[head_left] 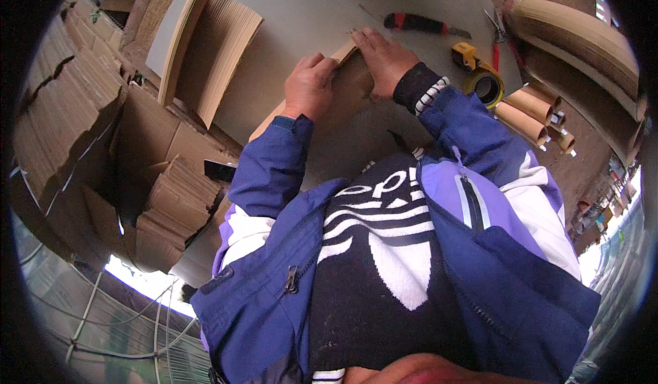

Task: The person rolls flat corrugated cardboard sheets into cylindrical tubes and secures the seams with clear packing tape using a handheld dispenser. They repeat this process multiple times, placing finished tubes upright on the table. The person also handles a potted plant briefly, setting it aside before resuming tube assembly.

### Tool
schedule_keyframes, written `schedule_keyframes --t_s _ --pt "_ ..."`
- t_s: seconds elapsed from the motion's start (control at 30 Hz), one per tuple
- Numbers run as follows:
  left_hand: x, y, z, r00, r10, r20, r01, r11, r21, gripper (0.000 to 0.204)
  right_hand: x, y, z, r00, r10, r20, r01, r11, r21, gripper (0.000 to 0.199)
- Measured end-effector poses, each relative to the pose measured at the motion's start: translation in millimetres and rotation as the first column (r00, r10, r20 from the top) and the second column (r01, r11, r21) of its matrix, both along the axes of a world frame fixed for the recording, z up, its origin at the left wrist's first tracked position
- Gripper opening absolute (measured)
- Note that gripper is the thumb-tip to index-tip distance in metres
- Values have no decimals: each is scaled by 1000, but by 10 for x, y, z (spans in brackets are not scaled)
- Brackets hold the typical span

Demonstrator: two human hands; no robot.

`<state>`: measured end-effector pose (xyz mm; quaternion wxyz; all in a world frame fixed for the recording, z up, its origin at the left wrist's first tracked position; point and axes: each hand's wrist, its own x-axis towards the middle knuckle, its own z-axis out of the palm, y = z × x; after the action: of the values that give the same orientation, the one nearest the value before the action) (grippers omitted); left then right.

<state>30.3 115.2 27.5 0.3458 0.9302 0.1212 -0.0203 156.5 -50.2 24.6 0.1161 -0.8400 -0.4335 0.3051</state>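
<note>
Both hands [346, 76] press flat on a folded cardboard piece [349, 86].

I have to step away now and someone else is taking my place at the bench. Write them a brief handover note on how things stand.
Left hand: flat on the brown cardboard piece, pressing it to the grey table.
Right hand: flat on the same piece, at its far edge.
Nearby: red-handled utility knife beyond the right hand, untouched; tape roll and cardboard tubes to the right; stack of cardboard sheets to the left.
Done: piece laid out and held down.
Left: no cut or fold visible yet; neither hand holds a tool.
</note>
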Motion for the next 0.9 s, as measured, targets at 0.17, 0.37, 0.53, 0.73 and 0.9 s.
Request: schedule_keyframes --t_s 0.17,0.37,0.53,0.73,0.9 --pt "-25 -140 24 995 27 93 -36 994 99 21 55 52 60 1000 22 7 -22 999 -24 114" --pt "-31 -67 -33 994 39 101 -40 999 7 35 164 157 111 994 63 -90 -76 985 -152 127" --pt "44 157 -94 997 71 -11 -70 915 -397 36 181 151 164 994 98 -46 -104 985 -141 129" --pt "23 163 -165 995 25 -94 -52 954 -296 35 174 166 159 994 99 -36 -104 979 -177 125" --pt "-18 -6 -27 998 -58 -32 59 998 22 28 183 187 101 993 119 -21 -121 981 -152 128"
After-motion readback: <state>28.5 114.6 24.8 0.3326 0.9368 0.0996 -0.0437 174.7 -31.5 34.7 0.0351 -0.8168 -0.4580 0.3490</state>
